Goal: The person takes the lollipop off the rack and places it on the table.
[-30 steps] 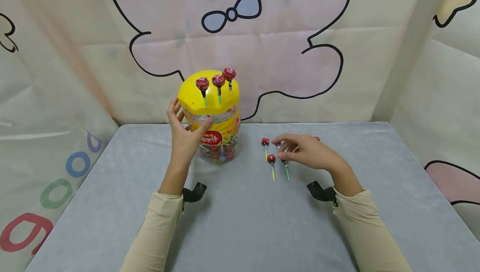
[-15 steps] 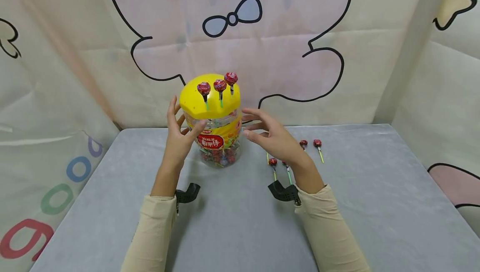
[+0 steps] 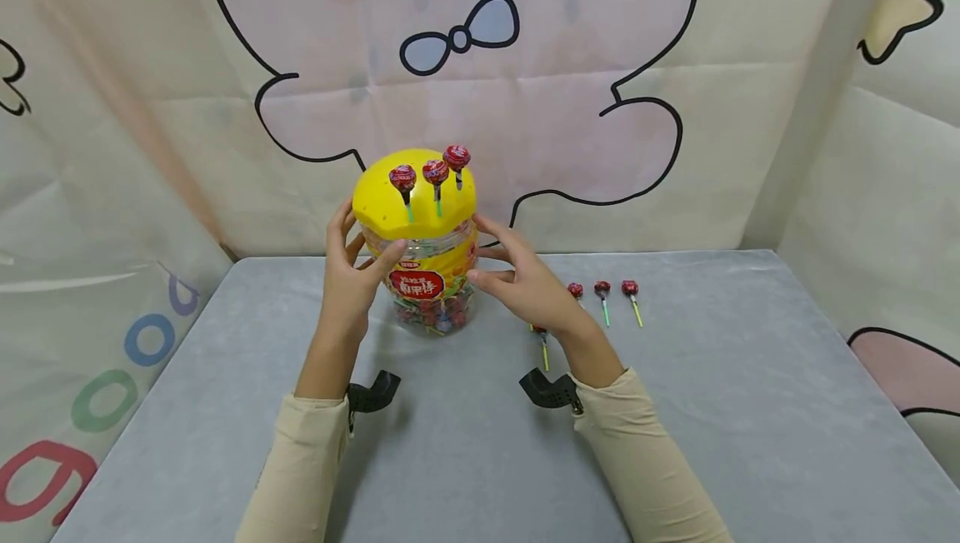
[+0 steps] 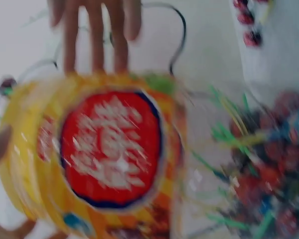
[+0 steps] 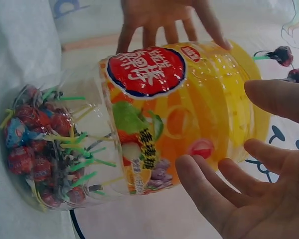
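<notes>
A clear plastic candy jar point(image 3: 417, 284) with a yellow lid point(image 3: 397, 214) stands near the table's back edge. Wrapped lollipops fill its lower part. Three red lollipops point(image 3: 436, 171) stick up out of the lid. My left hand point(image 3: 347, 285) holds the jar's left side, thumb toward the front and fingers round behind. On the opposite side, my right hand point(image 3: 528, 281) has its fingers and thumb spread around the jar just below the lid. In the right wrist view the right fingers point(image 5: 204, 184) bend along the printed label point(image 5: 147, 72).
Several loose lollipops point(image 3: 630, 288) lie on the grey table point(image 3: 465, 460) to the jar's right, some partly hidden by my right forearm. A cartoon-printed cloth point(image 3: 570, 143) hangs right behind the table, with more cloth at both sides.
My right hand has left the loose lollipops and come left to the jar's right side. My left hand stays on the jar, which stands where it was.
</notes>
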`<state>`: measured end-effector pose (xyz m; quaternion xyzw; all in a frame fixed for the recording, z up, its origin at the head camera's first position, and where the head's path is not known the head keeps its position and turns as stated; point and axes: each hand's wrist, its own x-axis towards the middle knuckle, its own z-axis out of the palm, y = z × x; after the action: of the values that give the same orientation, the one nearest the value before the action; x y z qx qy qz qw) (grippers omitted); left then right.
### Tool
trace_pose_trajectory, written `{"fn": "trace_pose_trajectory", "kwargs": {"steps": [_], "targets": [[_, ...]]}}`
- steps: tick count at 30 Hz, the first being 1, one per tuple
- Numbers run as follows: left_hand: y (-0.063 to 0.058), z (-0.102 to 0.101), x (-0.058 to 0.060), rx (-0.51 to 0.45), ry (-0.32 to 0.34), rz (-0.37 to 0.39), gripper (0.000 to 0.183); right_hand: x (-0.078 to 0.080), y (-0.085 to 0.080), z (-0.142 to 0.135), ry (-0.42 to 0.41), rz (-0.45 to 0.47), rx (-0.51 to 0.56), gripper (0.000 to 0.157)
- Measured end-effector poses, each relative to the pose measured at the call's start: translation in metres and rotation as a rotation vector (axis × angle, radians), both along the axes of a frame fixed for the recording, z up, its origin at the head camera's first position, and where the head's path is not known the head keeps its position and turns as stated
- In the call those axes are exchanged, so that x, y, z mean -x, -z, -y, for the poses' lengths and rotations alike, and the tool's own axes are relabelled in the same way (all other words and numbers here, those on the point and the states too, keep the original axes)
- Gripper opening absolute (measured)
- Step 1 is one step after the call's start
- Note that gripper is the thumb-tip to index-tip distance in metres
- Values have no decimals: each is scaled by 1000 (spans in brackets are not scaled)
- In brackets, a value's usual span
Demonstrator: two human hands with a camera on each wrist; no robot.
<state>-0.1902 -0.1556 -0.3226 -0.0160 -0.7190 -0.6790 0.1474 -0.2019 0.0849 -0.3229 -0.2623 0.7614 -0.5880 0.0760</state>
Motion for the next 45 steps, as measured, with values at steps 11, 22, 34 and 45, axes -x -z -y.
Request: {"fn": "trace_pose_trajectory", "kwargs": {"steps": [11,22,34,45], "targets": [[-7,-3,-2,-33,-48,-21,80,-7,-13,-8,7,31,-26,66],[-12,-7,-12,97,-102,-21,90,-3,-13,-15,-49,50,-23,68],[-15,-16,-18,71,-90,9,97,0,-13,-12,-82,14,-18,70],[-8,-21,-12,72,-121,-24,95,14,-36,-15,154,-104,-7,55]]}}
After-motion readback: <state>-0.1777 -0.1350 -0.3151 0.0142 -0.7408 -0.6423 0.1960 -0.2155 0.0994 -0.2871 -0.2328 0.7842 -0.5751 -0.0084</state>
